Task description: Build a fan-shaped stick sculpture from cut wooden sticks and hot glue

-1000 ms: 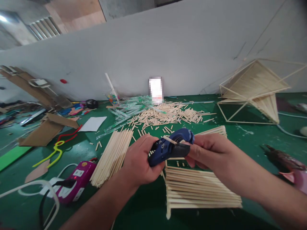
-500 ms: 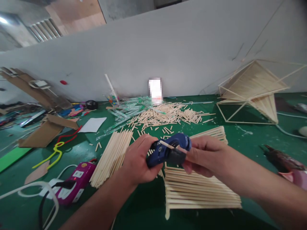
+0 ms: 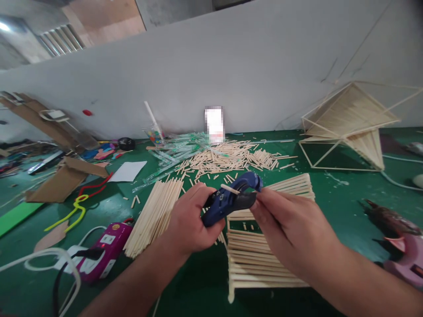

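Note:
My left hand is wrapped round a blue hand cutter with a curved, hooked jaw and a black lower part. A thin wooden stick pokes out on the near side of the jaws. It runs in line with the pinched fingertips of my right hand, at the jaw's tip; the held part is hidden. Below the hands lies a panel of glued sticks. Beside my left hand is a bundle of long sticks.
A pile of short stick pieces and clear green-marked wrappers lie at the back. A stick frame stands back right. A pink glue gun lies at right. A magenta power strip with cables is at left.
My right hand has swung in toward the jaw tip, fingers now pinched closer together. The cutter's hooked jaw has tilted up and the gap in it shows more. My left hand stays in place.

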The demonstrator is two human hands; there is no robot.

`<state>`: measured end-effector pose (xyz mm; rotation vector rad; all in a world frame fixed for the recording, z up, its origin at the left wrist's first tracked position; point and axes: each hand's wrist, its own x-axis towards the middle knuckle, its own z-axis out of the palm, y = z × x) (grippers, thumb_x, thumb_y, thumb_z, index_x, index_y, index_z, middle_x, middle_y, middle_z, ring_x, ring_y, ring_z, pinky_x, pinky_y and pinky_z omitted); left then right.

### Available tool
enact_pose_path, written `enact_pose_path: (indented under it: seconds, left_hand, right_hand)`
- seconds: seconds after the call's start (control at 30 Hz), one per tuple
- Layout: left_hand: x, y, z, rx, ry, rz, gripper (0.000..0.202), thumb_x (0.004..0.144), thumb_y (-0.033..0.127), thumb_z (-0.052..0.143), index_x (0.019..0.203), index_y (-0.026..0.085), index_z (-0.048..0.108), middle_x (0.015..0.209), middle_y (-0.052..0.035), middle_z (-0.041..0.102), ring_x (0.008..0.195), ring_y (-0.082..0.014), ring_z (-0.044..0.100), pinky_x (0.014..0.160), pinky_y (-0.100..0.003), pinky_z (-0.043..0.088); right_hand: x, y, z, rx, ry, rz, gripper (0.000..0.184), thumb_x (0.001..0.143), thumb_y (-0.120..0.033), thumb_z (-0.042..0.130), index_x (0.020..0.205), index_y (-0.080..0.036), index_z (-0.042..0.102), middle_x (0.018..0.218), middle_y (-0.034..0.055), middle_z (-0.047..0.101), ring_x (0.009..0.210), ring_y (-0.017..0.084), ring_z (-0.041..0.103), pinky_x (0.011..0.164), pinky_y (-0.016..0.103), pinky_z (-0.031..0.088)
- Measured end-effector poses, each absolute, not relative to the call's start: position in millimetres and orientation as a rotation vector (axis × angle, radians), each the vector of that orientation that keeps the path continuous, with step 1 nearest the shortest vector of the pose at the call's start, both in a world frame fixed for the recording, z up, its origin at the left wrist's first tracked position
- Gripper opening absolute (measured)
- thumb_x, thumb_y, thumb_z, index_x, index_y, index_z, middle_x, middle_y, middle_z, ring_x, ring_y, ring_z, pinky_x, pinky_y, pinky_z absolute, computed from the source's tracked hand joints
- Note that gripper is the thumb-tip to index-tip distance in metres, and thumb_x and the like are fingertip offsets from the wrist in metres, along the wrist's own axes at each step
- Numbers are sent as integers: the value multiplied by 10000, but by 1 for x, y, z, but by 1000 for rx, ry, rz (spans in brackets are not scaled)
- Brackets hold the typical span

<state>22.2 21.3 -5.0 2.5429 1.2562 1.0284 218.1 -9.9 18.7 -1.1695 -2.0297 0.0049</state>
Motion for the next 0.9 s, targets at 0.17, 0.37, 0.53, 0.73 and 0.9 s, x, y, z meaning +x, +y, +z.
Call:
enact_pose_path:
  seconds: [0.17, 0.37, 0.53, 0.73, 0.9]
  left_hand:
    - [21, 22, -5, 2519, 1286, 984, 151, 680, 178, 558, 830, 189, 546, 738, -25, 532, 693, -178, 505, 607, -303, 415]
    - [21, 22, -7, 2507, 1314, 1006, 170, 673, 167, 570, 843, 174, 555, 754, -38, 537, 698, -189, 507, 615, -319, 415]
    - [19, 21, -8, 2560, 1227, 1089, 242, 679, 179, 589, 916, 153, 544, 806, -62, 559, 739, -197, 514, 646, -331, 435]
    - [16, 21, -9, 2602, 1156, 1138, 382, 690, 204, 596, 1057, 143, 509, 925, -85, 589, 841, -207, 544, 734, -345, 471]
    - [16, 22, -10, 2619, 1146, 1117, 347, 700, 215, 586, 1035, 147, 528, 920, -96, 603, 839, -215, 557, 729, -352, 485]
  right_hand:
    - [218, -10, 19, -1201, -2011, 84, 284, 934, -259, 408, 693, -176, 534, 519, -35, 485, 424, 91, 428, 432, 257, 266]
    - [216, -10, 20, -1214, -1957, 70, 242, 919, -268, 438, 720, -179, 545, 513, -47, 482, 408, 83, 415, 420, 243, 268]
    - [216, -11, 19, -1094, -1994, -140, 281, 923, -209, 407, 659, -183, 501, 540, -20, 482, 454, 101, 410, 439, 254, 278]
    - [219, -11, 20, -1051, -2036, 251, 286, 940, -238, 380, 699, -177, 522, 537, -32, 440, 454, 94, 357, 434, 250, 270]
    - [223, -7, 32, -1135, -1919, 1006, 377, 932, -386, 383, 632, -189, 501, 539, -37, 420, 489, 86, 371, 441, 217, 282]
